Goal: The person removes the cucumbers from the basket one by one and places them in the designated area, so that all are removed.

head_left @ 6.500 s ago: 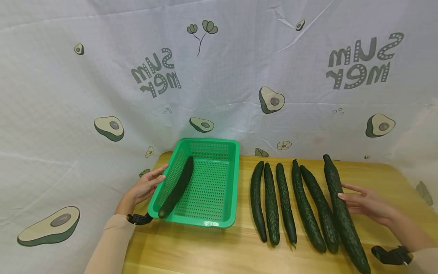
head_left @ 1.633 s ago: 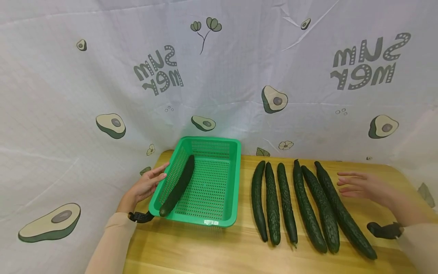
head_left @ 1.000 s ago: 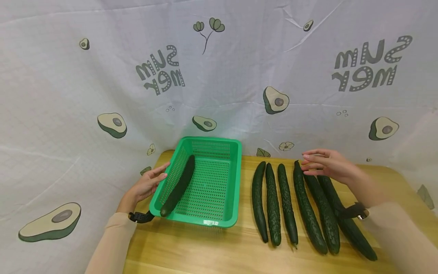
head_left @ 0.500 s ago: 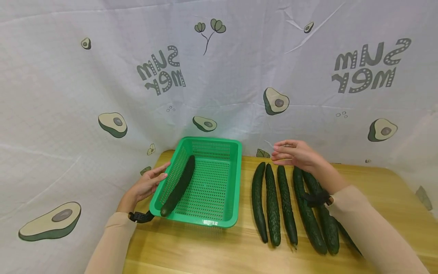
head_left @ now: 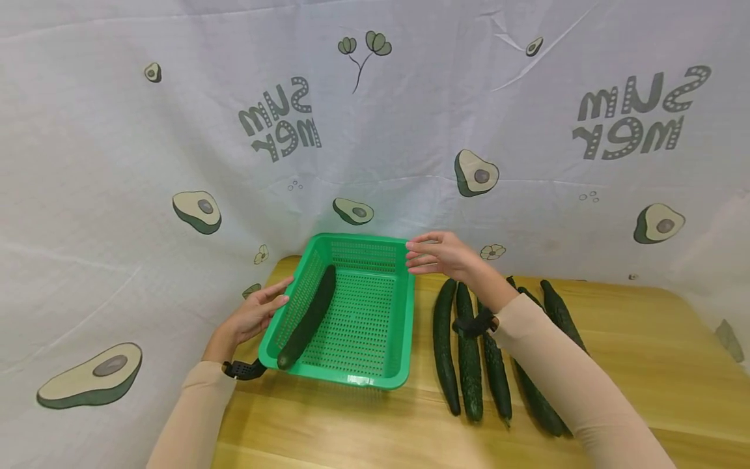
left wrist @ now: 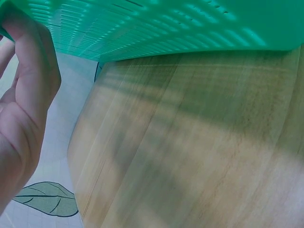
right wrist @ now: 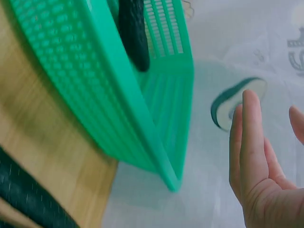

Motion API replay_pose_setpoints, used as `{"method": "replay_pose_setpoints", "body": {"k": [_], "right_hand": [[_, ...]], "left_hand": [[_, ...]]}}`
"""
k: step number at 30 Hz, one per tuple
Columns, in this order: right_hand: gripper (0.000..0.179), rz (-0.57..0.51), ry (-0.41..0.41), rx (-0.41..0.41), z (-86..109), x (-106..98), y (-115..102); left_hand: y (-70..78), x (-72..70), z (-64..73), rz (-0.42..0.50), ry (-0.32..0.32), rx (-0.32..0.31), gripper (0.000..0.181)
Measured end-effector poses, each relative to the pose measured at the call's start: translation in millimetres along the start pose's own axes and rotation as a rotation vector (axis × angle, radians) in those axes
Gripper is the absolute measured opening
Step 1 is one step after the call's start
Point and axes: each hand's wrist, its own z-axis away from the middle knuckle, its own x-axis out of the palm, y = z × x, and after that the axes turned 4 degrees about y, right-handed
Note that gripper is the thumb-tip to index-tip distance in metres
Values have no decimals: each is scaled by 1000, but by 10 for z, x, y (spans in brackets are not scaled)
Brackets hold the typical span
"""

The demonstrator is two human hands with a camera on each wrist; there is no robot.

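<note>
A green plastic basket (head_left: 351, 382) stands at the left of the table, with one cucumber (head_left: 308, 319) lying along its left wall. My left hand (head_left: 252, 319) holds the basket's left rim; in the left wrist view the hand (left wrist: 28, 90) is partly cut off, and some fingers are hidden. By the basket's far right corner is my right hand (head_left: 442, 255), fingers straight and holding nothing. The right wrist view shows this hand (right wrist: 259, 171) apart from the rim. Several cucumbers (head_left: 445, 352) lie in a row right of the basket, partly covered by my right forearm.
A wooden table (head_left: 644, 352) carries everything. Behind it hangs a white cloth (head_left: 398, 130) printed with avocados and lettering. My right sleeve (head_left: 562, 365) crosses above the cucumber row. A black wrist strap (head_left: 243, 370) is on the left arm.
Earlier, my right hand touched the rightmost cucumber, then let it go at the row's right end. Since then it has travelled left over the row to the basket's corner. My left hand stays put.
</note>
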Motion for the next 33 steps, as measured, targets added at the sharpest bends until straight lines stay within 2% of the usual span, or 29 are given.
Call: {"method": "replay_pose_setpoints", "body": {"k": [16,23,33], "right_hand": [[45,-74,56,88,-490,667,126],[44,-99,94,122,-654,952,321],[44,-82,140,123,-797,1236,641]], "left_hand": [[-6,-10,-13,18,-12,-7,59],[12,-9,7,6,5,-18,59],[12,-12,4,19,-15,-16,59]]}}
